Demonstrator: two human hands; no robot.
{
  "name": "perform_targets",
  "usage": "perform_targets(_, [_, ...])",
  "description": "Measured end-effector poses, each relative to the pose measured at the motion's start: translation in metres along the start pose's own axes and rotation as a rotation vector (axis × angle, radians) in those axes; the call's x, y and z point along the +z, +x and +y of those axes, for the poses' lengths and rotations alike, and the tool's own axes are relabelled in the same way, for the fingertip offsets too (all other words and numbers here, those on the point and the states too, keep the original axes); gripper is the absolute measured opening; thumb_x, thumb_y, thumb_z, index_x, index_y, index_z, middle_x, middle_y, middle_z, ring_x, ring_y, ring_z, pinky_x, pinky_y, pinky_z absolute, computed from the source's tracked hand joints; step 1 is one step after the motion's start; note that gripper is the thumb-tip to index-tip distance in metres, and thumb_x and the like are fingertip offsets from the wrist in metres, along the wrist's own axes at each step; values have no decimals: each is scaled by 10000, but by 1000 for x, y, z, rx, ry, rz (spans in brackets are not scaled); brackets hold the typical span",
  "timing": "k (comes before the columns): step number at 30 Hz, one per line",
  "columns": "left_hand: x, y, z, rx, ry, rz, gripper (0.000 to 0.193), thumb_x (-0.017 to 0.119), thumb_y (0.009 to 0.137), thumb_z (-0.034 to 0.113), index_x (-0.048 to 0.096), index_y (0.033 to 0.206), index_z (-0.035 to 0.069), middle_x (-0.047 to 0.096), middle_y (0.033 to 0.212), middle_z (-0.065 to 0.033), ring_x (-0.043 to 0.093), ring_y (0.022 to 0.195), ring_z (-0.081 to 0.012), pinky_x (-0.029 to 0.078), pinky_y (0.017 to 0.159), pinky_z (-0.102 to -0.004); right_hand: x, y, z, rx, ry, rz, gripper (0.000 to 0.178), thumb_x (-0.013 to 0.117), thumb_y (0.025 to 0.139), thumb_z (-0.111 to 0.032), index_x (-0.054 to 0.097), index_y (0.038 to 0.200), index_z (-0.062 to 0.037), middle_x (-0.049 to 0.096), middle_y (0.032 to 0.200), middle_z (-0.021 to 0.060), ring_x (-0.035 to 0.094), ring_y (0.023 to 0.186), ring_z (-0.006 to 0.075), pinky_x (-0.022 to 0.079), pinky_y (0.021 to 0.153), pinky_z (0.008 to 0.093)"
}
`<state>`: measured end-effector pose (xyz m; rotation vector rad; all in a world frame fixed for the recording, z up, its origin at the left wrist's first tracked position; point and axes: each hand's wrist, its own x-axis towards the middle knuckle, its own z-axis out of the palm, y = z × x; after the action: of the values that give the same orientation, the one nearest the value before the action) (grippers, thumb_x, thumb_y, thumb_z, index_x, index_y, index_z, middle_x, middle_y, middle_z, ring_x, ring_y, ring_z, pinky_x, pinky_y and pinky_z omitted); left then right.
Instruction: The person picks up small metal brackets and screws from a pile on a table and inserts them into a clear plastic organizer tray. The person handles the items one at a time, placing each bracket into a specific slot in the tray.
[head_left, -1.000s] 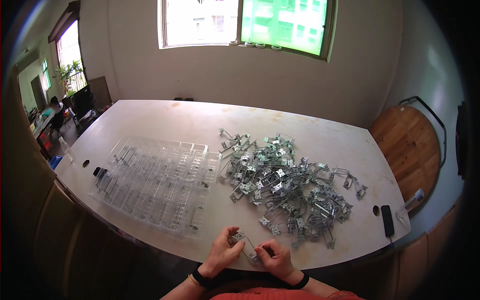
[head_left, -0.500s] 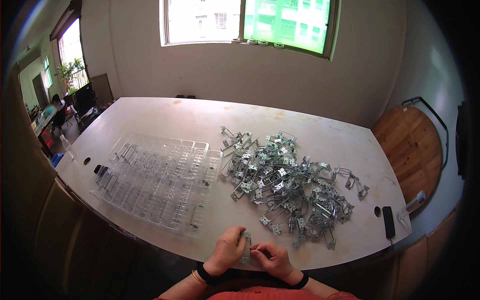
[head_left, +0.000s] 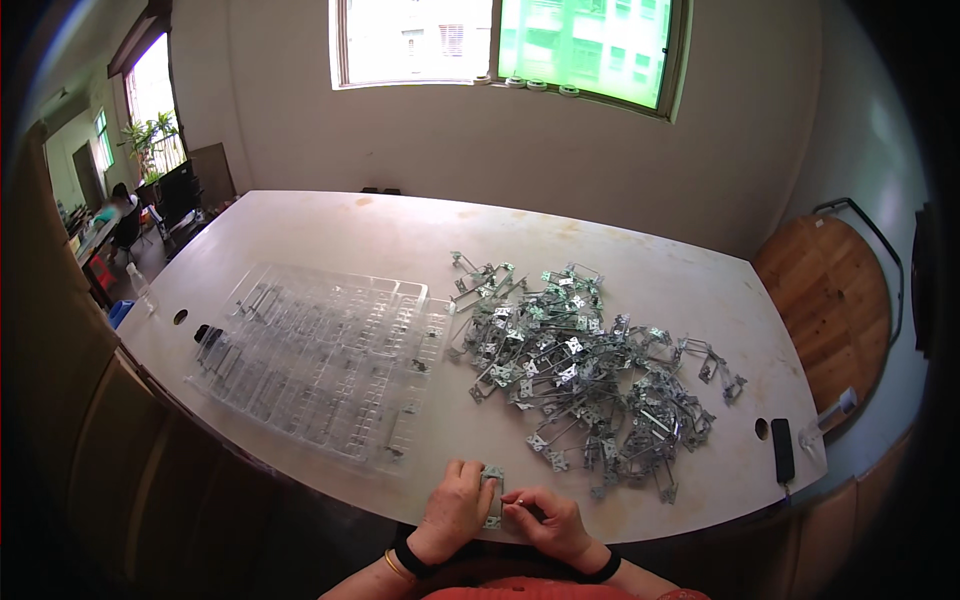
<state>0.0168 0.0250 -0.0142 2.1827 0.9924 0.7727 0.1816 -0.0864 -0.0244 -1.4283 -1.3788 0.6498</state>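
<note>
Near the front edge of the table, my left hand [head_left: 452,508] is closed on a small silvery metal bracket [head_left: 493,522], whose flat, holed end plates show above and below the fingers. Just to its right, my right hand [head_left: 550,525] pinches with thumb and forefinger close against the bracket's side. Whatever sits in that pinch is too small to make out. Beyond the hands, to the right, a big tangled pile of similar metal brackets [head_left: 570,375] with thin rods covers part of the table.
Clear plastic compartment trays [head_left: 415,290], overlapping and holding some metal parts, lie left of the pile on the white table [head_left: 340,225]. A black oblong device [head_left: 783,450] rests at the right edge. A round wooden tabletop [head_left: 830,300] leans against the right wall.
The view has shifted slightly. My left fingers have flattened somewhat over the bracket, and more of its upper plate shows. My right hand keeps its pinch in nearly the same place.
</note>
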Motion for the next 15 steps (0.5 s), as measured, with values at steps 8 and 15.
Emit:
perform_targets(8, [-3,-5,0,7,132,-51,211,691,1017,164,691,1198,54,690,1028,-216,702,836,-464,586,735,-521,-1,-1,2,-6,57,-10,117,796,986,-68,719,1062,-25,811,1118,142,783,1002,196,607,873,312])
perform_targets(15, [-6,-10,0,73,221,-69,197,722,996,203,705,1144,74,679,992,-186,711,808,-435,591,718,-501,-1,1,3,-3,-24,201,118,832,950,-67,743,1018,-30,777,1037,105,725,946,188,561,800,317])
